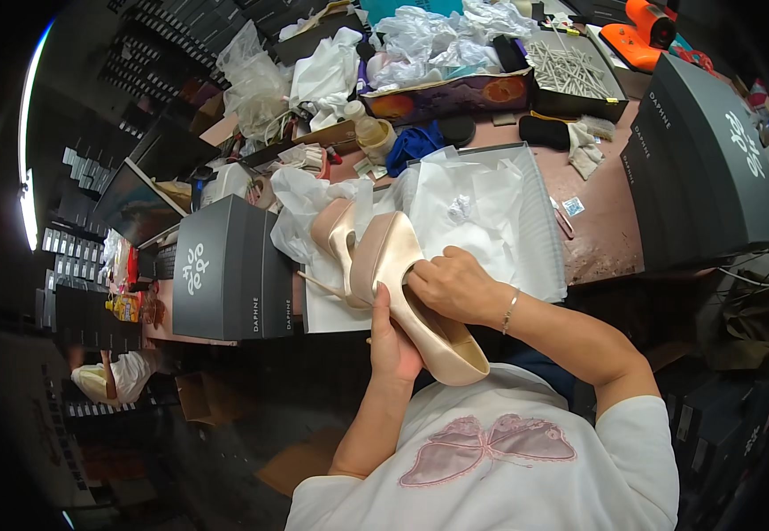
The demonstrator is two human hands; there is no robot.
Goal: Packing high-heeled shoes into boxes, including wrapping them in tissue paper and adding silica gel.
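A pale champagne satin high-heeled shoe [393, 248] is tilted over the table's near edge, its toe pointing away from me. My left hand [393, 350] supports it from below, the thumb along its side and the fingers mostly hidden underneath. The curled fingers of my right hand [453, 288] are tucked into the shoe's opening; their tips and anything they pinch are out of sight. Just left of it, a matching shoe [335, 227] lies on white tissue paper [298, 199]. Both shoes are above an open box [554, 239] lined with more tissue.
Dark grey shoe boxes stand at left [216, 274] and right [703, 168]. Behind lie a patterned carton [455, 97] heaped with crumpled paper, a tray of thin sticks [570, 71], a blue cloth [415, 149], a bottle [369, 133] and an orange tool [637, 44]. Another person [119, 376] is far left.
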